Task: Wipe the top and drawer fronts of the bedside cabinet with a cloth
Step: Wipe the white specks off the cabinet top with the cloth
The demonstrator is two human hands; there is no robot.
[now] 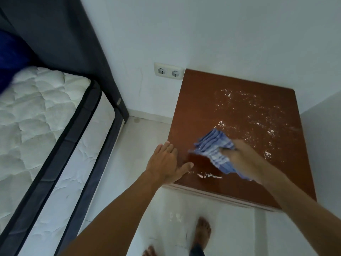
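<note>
Up close, the blue-and-white checked cloth [215,150] looks bunched and folded, gripped in the right hand [243,159] and pressed onto the near-left part of the reddish-brown wooden top of the bedside cabinet [206,100]. White powdery specks [258,115] scatter across that top, with one streak near its front edge. The left hand [166,163] lies flat with fingers spread on the cabinet's left front corner.
</note>
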